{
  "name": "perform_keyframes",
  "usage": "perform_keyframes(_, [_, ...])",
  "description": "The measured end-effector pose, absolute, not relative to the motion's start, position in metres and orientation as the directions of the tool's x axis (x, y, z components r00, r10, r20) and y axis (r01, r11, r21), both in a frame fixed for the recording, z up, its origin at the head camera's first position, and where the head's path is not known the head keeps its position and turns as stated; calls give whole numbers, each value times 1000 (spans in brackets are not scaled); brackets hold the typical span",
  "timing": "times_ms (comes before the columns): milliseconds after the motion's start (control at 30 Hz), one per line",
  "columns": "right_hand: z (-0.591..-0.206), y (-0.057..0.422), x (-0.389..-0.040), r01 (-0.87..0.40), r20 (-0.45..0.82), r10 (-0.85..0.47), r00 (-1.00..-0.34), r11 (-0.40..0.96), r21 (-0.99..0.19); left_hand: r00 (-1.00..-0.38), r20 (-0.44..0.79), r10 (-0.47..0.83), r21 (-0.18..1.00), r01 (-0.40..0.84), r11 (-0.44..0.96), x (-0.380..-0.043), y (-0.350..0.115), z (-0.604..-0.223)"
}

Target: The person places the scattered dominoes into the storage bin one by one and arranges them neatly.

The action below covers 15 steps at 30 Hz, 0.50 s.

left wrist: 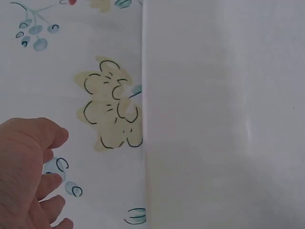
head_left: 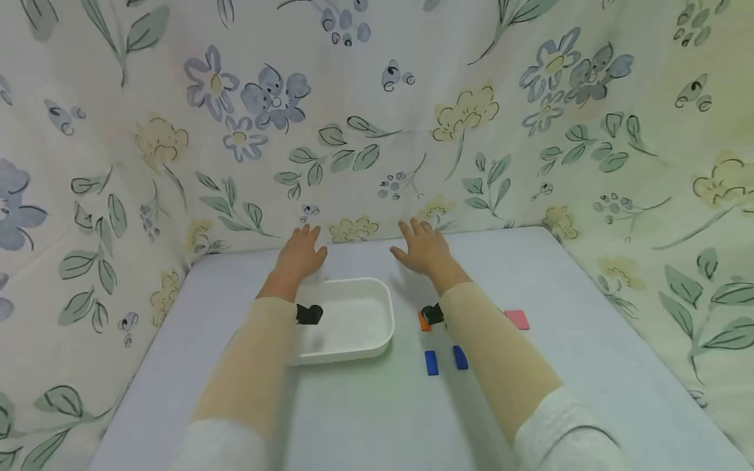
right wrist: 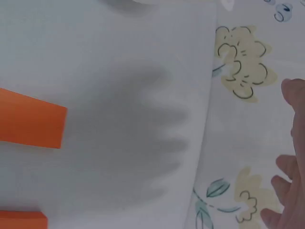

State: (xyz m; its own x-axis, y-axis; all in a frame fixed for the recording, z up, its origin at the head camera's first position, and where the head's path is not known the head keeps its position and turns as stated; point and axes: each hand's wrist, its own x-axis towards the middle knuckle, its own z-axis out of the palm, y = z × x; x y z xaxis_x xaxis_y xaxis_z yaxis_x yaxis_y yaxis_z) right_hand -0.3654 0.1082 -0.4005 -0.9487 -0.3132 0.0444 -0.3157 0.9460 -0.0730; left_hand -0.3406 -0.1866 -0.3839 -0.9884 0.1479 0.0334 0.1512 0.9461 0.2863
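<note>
My left hand (head_left: 300, 254) is held above the far left corner of a white rectangular tray (head_left: 385, 320), fingers spread and holding nothing. In the left wrist view the same hand (left wrist: 28, 171) shows loosely bent fingers against the flowered cloth. To the right of the tray my right hand (head_left: 425, 248) hovers near the table's back edge, fingers spread apart and nothing in them. Behind its wrist lies an orange block (head_left: 423, 321); the right wrist view shows a second orange block (right wrist: 21, 220). Nearer to me are two blue blocks (head_left: 432, 363), and right of the forearm a pink flat piece (head_left: 517, 320).
A flowered cloth (head_left: 353, 150) hangs behind and on both sides of the white table (head_left: 353, 418). Black wrist cameras (head_left: 309, 314) sit under both wrists. My right forearm covers part of the table beside the blocks.
</note>
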Motion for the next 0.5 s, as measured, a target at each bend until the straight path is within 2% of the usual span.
perform_keyframes(133, [-404, 106, -361, -333, 48, -331, -942, 941, -60, -978, 44, 203, 343, 206, 916, -331, -193, -377])
perform_keyframes(300, [-410, 106, -353, -353, 51, -350, -935, 931, -92, -969, 70, 235, 357, 244, 902, -314, -205, -376])
perform_keyframes(500, [-418, 113, -345, -382, 68, -377, -924, 920, -86, -959, 117, 260, 290, 283, 914, -291, -215, -381])
